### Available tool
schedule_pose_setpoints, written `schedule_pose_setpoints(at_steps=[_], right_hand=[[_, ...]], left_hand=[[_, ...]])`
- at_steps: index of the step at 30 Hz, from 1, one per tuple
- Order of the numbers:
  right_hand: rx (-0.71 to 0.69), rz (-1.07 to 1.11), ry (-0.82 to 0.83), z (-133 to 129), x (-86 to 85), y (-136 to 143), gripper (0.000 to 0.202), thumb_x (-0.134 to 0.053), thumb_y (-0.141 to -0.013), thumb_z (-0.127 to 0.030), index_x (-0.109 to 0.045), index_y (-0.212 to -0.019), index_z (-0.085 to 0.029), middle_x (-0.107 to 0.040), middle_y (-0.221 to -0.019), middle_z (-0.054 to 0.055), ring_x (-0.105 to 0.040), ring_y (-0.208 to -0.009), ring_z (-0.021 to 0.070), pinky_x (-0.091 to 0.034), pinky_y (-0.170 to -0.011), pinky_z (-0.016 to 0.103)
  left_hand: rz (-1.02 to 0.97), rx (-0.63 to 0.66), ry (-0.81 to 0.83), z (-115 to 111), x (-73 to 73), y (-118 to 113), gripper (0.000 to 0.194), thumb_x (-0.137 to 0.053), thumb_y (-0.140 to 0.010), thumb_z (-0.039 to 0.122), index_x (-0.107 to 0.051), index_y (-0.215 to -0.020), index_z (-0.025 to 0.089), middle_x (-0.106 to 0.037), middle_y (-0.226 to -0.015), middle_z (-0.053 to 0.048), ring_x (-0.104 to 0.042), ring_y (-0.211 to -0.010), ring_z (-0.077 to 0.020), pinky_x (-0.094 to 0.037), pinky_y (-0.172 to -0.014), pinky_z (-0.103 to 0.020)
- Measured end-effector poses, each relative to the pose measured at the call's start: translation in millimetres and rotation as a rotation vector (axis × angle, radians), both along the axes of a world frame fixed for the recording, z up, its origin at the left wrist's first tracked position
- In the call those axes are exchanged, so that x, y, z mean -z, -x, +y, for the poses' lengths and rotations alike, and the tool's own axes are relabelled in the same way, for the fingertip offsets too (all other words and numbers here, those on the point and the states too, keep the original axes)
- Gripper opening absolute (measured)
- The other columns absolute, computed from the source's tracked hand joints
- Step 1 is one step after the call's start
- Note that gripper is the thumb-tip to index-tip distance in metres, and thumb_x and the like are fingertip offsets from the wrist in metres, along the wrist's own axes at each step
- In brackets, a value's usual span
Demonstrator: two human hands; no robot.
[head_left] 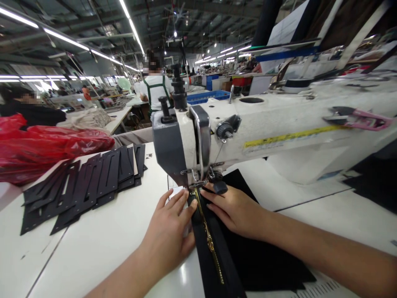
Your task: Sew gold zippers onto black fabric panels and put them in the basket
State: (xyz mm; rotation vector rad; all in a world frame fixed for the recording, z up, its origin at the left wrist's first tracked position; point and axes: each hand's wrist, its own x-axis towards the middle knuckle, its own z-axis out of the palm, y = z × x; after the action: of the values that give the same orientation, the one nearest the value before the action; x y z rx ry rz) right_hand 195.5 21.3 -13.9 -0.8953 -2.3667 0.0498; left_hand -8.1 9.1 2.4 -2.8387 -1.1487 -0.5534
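Running from the needle area of the sewing machine [257, 116] toward you, the brass zipper [217, 260] lies along a black strip [230, 267], its slider [211, 244] partway down. Its far end is at the presser foot, while the nearer length lies out in front; judging from this, much of it is yet to pass under the needle, though you cannot tell how much is stitched. Your left hand [169, 227] has its fingers open and laid at the strip's left edge, near a white piece [176, 191]. Your right hand [245, 211] reaches its extended fingers to the right edge; whether they pinch anything, you cannot tell. Beside the strip, a black panel [263, 265] spreads on the counter [102, 256]. Farther left, slotted black pieces [108, 174] overlap near a red plastic bag [62, 142].
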Motion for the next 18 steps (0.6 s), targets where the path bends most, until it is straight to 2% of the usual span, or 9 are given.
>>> schedule_pose_setpoints(at_steps=[4,7,9,14,16,18], right_hand=[[-0.072,-0.011,0.078,-17,-12.7,4,0.025,-0.049,-0.086,-0.027,-0.06,-0.102,-0.012,-0.054,-0.112,0.013,-0.047,-0.106,0.0253,-0.038,-0.092,0.043],[-0.049,0.011,0.173,-28,-18.4,11,0.029,-0.06,-0.078,-0.039,-0.059,-0.092,-0.013,-0.055,-0.101,0.01,-0.048,-0.095,0.0242,-0.038,-0.087,0.043],[-0.024,0.035,0.23,-30,-19.3,15,0.031,-0.067,-0.071,-0.04,-0.056,-0.085,-0.014,-0.055,-0.096,0.008,-0.047,-0.091,0.023,-0.037,-0.086,0.042],[0.025,0.085,0.363,-27,-23.4,22,0.038,-0.077,-0.059,-0.035,-0.048,-0.077,-0.017,-0.054,-0.094,0.005,-0.046,-0.09,0.0217,-0.037,-0.083,0.039],[0.034,0.093,0.388,-27,-26.2,22,0.037,-0.077,-0.059,-0.031,-0.046,-0.075,-0.017,-0.054,-0.09,0.003,-0.046,-0.088,0.021,-0.038,-0.08,0.038],[0.06,0.119,0.406,-30,-27.3,23,0.031,-0.072,-0.062,-0.019,-0.043,-0.074,-0.018,-0.053,-0.085,0.002,-0.047,-0.082,0.0188,-0.041,-0.076,0.036]], left_hand=[[-0.039,-0.026,0.028,-2,-0.3,0,0.033,-0.051,-0.072,0.021,-0.057,-0.103,0.012,-0.058,-0.118,-0.015,-0.046,-0.118,-0.0266,-0.03,-0.102,-0.048],[-0.041,-0.035,0.047,-3,1.0,0,0.034,-0.053,-0.072,0.021,-0.054,-0.104,0.011,-0.056,-0.119,-0.017,-0.045,-0.119,-0.0262,-0.028,-0.103,-0.048],[-0.05,-0.032,0.052,-3,1.4,1,0.039,-0.053,-0.073,0.022,-0.051,-0.11,0.011,-0.056,-0.12,-0.016,-0.045,-0.119,-0.0264,-0.027,-0.103,-0.049],[-0.066,-0.025,0.054,-5,-0.2,1,0.044,-0.051,-0.073,0.02,-0.047,-0.115,0.01,-0.056,-0.119,-0.017,-0.045,-0.119,-0.0273,-0.028,-0.102,-0.05],[-0.069,-0.025,0.055,-5,-0.7,1,0.044,-0.051,-0.073,0.02,-0.047,-0.115,0.01,-0.056,-0.12,-0.017,-0.044,-0.119,-0.0275,-0.029,-0.102,-0.05],[-0.064,-0.029,0.052,-4,-0.9,1,0.044,-0.052,-0.073,0.021,-0.05,-0.115,0.011,-0.055,-0.121,-0.016,-0.044,-0.12,-0.0281,-0.029,-0.102,-0.051]])
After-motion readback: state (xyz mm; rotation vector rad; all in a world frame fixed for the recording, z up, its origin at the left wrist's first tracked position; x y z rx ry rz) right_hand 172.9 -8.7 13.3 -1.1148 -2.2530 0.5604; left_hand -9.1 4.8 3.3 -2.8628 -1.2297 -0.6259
